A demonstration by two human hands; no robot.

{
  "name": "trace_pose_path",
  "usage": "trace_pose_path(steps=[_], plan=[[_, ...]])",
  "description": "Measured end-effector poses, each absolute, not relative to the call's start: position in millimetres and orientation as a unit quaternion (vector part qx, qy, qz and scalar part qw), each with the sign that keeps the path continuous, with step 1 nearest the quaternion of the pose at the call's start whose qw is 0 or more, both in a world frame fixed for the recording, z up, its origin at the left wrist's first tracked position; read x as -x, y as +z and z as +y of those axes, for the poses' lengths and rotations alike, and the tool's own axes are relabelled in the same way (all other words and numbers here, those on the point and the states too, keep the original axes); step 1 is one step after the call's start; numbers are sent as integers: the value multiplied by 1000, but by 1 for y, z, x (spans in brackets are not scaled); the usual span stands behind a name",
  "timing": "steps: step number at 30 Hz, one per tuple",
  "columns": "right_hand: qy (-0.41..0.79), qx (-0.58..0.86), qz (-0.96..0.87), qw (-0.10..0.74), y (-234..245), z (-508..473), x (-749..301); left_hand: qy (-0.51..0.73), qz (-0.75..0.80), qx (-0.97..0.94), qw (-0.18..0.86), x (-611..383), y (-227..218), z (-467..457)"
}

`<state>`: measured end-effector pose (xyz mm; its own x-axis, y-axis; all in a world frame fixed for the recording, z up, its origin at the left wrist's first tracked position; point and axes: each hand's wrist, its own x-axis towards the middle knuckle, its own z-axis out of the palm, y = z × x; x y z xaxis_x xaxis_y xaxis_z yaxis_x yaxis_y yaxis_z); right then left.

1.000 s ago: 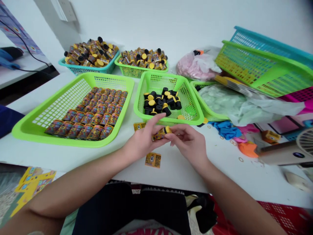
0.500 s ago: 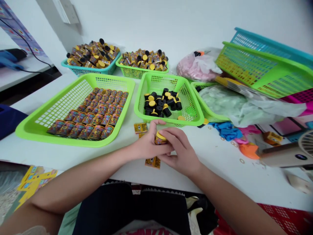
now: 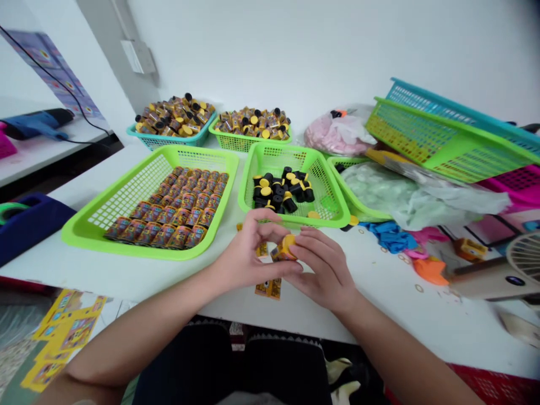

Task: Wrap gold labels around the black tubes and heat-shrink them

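Observation:
My left hand (image 3: 247, 256) and my right hand (image 3: 323, 270) meet over the white table's front edge, both closed around one small tube with a yellow cap and printed label (image 3: 283, 248). A loose label sticker (image 3: 269, 288) lies on the table just under my hands, another (image 3: 261, 248) behind my left fingers. A large green basket (image 3: 126, 191) to the left holds neat rows of labelled tubes (image 3: 177, 208). A smaller green basket (image 3: 333, 208) straight ahead holds bare black tubes with yellow caps (image 3: 280, 190).
Two baskets piled with labelled tubes stand at the back, a teal basket (image 3: 164, 142) and a green one (image 3: 240, 143). Bags of pink (image 3: 333, 132) and pale green pieces (image 3: 392, 188), stacked baskets (image 3: 442, 140), balloons (image 3: 390, 233) and a fan (image 3: 506, 270) crowd the right. Sticker sheets (image 3: 63, 332) lie low left.
The tube went from lying sideways between my fingertips to being enclosed by both hands with its yellow cap up. The camera view shifted, so the baskets sit further right in the picture.

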<state>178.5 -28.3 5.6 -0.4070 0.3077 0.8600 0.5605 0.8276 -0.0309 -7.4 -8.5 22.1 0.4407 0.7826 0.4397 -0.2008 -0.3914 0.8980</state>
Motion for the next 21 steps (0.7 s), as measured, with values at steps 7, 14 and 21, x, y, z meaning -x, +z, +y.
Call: trace_pose_path(steps=[7,14,21], plan=[[-63,219,-856,463,26,-35,-172,443,245,-657,559,32,39,-32],[-56,143,-875,458,44,-23,-151,488,274,-668,491,50,50,-44],[101,565,-800,176,61,70,-198,458,528,-689,193,123,99,-4]])
